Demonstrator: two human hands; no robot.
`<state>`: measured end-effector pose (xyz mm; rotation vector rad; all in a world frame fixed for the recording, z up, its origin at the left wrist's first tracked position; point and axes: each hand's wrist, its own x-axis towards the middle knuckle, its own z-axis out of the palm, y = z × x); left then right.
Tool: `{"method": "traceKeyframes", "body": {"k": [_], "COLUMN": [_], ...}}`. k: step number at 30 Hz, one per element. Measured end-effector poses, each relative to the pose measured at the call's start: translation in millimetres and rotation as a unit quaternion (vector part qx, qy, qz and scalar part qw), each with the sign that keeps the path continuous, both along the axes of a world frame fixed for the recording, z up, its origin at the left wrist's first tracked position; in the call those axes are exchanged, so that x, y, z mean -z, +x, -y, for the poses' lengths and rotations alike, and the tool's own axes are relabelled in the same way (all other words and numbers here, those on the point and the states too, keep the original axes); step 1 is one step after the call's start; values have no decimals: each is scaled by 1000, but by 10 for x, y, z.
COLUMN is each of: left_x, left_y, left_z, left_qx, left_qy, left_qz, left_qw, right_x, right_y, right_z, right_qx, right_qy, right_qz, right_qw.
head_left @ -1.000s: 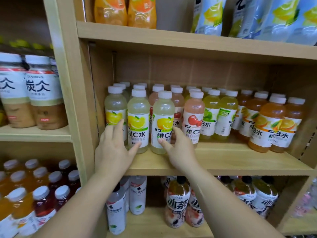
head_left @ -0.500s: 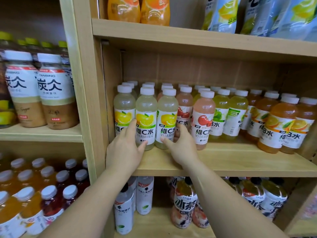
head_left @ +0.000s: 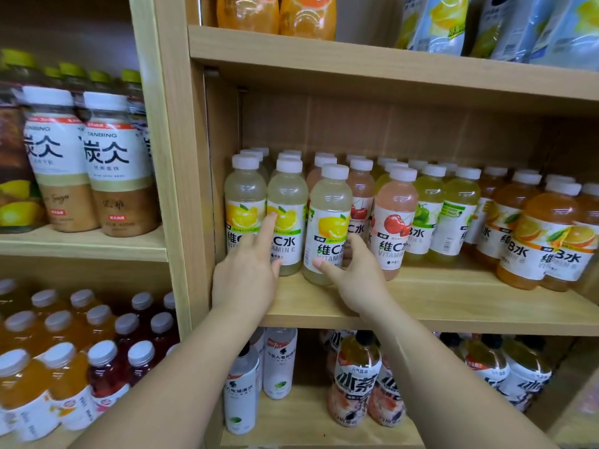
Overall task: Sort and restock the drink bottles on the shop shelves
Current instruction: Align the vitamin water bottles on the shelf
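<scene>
On the middle shelf (head_left: pixel 453 307) of the wooden rack, the right hand (head_left: pixel 355 275) grips a lemon bottle (head_left: pixel 329 202) low on its label. The thumb (head_left: pixel 322 266) lies across the front and the fingers (head_left: pixel 358 246) curl round its right side, in the gap before the cherry bottle (head_left: pixel 395 202). The lemon bottle stands upright, nearer the front edge than its neighbours; whether its base is lifted off the board I cannot tell.

Just left of this grip, the left hand (head_left: pixel 246 277) is spread with straight fingers and holds nothing. Its forefinger (head_left: pixel 269 222) rests on the label of the second bottle (head_left: pixel 287 192), and the back of the hand hides the lower part of the corner bottle (head_left: pixel 244 189), which stands by the rack's side wall. Both are the same pale lemon drink with white caps.

Right of the gripped bottle, past the cherry ones, come green bottles (head_left: pixel 431 196) and then orange bottles (head_left: pixel 547 215) at the far end of the row. Below the hands, one board down, stand white bottles (head_left: pixel 241 396) and tea bottles (head_left: pixel 356 380). Left of the left hand, beyond the upright, another bay holds latte bottles (head_left: pixel 116 163) above and rows of juice bottles (head_left: pixel 58 367) below.
</scene>
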<state>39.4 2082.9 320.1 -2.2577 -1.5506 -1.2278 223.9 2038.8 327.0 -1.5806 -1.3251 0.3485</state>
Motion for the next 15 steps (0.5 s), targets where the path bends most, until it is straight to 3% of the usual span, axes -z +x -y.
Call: {"method": "traceKeyframes", "body": {"k": [3, 12, 15], "left_x": [-23, 232, 216], "left_y": [0, -267, -364], "left_z": [27, 343, 450], "left_qx": [6, 175, 184], "left_qy": [-19, 40, 70], "left_qz": [1, 208, 196], "left_qw": [1000, 962, 961], "right_x": [17, 52, 67], "right_y": [16, -283, -520], "right_z": [83, 190, 101], "right_qx": [-9, -73, -88], "right_qy": [10, 16, 41], "right_qz": [-1, -28, -7], "right_qw": [1000, 997, 995]}}
